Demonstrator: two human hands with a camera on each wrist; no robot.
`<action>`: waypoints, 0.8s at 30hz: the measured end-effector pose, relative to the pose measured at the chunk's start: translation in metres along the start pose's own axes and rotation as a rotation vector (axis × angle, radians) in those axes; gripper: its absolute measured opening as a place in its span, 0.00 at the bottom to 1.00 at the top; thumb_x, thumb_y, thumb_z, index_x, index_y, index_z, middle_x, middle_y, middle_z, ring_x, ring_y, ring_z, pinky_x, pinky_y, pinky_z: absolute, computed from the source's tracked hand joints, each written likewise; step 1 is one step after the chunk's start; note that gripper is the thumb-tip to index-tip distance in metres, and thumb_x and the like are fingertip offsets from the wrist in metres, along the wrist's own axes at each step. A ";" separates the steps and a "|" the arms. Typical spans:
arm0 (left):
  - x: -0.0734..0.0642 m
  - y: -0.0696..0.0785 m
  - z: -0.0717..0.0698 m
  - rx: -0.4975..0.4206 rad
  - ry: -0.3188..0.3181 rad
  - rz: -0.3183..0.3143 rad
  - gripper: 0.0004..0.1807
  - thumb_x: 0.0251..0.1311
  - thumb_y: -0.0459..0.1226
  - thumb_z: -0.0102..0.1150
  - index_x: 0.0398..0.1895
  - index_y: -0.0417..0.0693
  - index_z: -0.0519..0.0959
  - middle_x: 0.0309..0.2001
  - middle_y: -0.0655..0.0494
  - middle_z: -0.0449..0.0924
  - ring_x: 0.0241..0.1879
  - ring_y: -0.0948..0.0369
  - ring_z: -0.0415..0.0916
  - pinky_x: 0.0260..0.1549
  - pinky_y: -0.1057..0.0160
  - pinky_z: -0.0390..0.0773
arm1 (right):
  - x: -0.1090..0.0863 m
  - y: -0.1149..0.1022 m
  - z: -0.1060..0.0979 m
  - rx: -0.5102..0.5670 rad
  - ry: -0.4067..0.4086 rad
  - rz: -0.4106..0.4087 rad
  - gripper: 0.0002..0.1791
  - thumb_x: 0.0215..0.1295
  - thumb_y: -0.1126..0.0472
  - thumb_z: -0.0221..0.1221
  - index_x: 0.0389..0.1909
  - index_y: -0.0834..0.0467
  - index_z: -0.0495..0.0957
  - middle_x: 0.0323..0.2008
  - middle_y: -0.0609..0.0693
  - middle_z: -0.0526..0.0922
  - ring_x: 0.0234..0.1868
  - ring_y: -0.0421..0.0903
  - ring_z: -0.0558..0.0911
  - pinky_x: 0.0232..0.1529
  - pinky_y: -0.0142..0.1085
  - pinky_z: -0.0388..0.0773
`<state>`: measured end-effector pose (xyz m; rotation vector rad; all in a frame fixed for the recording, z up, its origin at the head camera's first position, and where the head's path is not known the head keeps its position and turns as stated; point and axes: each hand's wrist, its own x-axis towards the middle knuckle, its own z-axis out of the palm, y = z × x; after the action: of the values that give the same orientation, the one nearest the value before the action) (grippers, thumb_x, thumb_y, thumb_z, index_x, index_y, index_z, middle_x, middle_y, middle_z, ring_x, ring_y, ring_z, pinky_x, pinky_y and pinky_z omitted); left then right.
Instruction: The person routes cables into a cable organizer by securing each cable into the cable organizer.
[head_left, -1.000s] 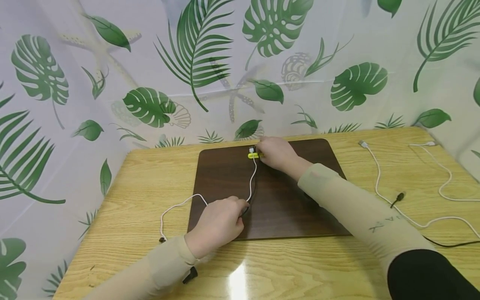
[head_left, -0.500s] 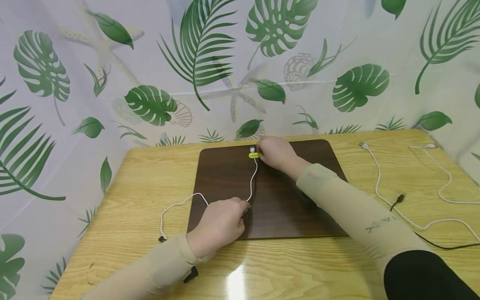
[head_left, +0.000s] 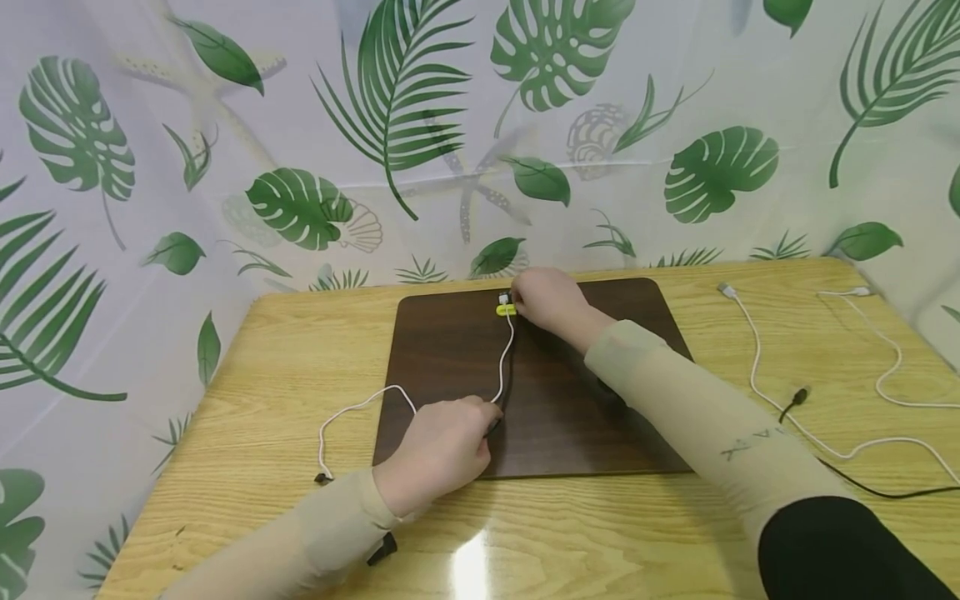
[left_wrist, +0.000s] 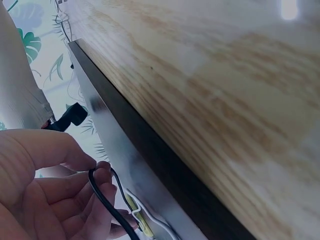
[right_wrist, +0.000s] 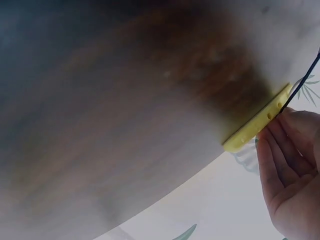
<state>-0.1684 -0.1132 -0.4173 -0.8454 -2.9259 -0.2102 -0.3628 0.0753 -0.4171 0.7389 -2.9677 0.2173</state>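
My left hand [head_left: 442, 450] is over the front left of the dark brown board [head_left: 570, 417], pinching a black cable [left_wrist: 107, 204] between thumb and forefinger. At the board's back edge sits a yellow cable clip [right_wrist: 262, 120] with small holes along its side. A white cable [head_left: 502, 358] runs from a plug at this clip down toward my left hand. My right hand [head_left: 551, 302] is at the clip's right end, its thumb and fingertips pinching the black cable right against the yellow strip. From the head view, the right fingers hide that end of the clip.
Two white cables with plugs, one [head_left: 756, 350] nearer the board, lie on the wooden table [head_left: 315, 342] at right. A black connector [head_left: 799, 395] lies beside them. Left of the board, the white cable loops toward a small dark end [head_left: 323, 478]. Leaf-patterned cloth [head_left: 465, 125] stands behind.
Both hands keep nearly the same places. The right forearm has shifted slightly left, and its fingers stay at the yellow clip.
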 end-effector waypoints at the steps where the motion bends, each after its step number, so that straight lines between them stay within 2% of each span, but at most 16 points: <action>1: 0.000 0.000 0.000 0.000 -0.003 0.000 0.13 0.50 0.28 0.65 0.38 0.50 0.87 0.32 0.56 0.86 0.25 0.56 0.82 0.20 0.55 0.77 | 0.000 -0.001 -0.001 -0.002 0.003 0.003 0.16 0.70 0.69 0.58 0.20 0.58 0.78 0.22 0.49 0.76 0.27 0.47 0.69 0.33 0.40 0.70; 7: 0.001 0.000 0.000 0.002 -0.018 -0.005 0.12 0.51 0.28 0.64 0.38 0.50 0.87 0.31 0.56 0.85 0.25 0.55 0.83 0.19 0.55 0.77 | 0.001 -0.004 -0.003 -0.012 0.006 0.017 0.23 0.69 0.71 0.57 0.14 0.53 0.67 0.18 0.46 0.68 0.26 0.46 0.65 0.31 0.39 0.65; 11: 0.002 0.000 0.001 0.009 -0.019 -0.006 0.12 0.52 0.28 0.65 0.38 0.51 0.87 0.32 0.57 0.86 0.26 0.55 0.83 0.19 0.55 0.77 | 0.004 -0.005 -0.004 -0.017 -0.019 0.028 0.24 0.70 0.70 0.56 0.14 0.52 0.66 0.18 0.46 0.67 0.26 0.47 0.66 0.32 0.39 0.66; 18: 0.003 0.001 0.000 0.000 -0.015 0.007 0.14 0.51 0.28 0.65 0.40 0.51 0.88 0.33 0.57 0.87 0.27 0.56 0.84 0.19 0.57 0.75 | 0.009 -0.005 -0.004 -0.014 -0.059 0.060 0.18 0.71 0.68 0.59 0.18 0.55 0.75 0.21 0.48 0.74 0.27 0.47 0.72 0.33 0.40 0.71; 24: 0.004 0.001 0.000 0.005 -0.018 0.013 0.13 0.51 0.28 0.66 0.39 0.51 0.88 0.33 0.57 0.87 0.27 0.56 0.84 0.20 0.57 0.76 | 0.009 -0.004 -0.003 -0.011 -0.052 0.053 0.13 0.69 0.68 0.63 0.23 0.57 0.82 0.24 0.49 0.81 0.29 0.48 0.75 0.35 0.41 0.76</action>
<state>-0.1708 -0.1101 -0.4167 -0.8697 -2.9357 -0.1945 -0.3690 0.0682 -0.4131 0.6759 -3.0371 0.1872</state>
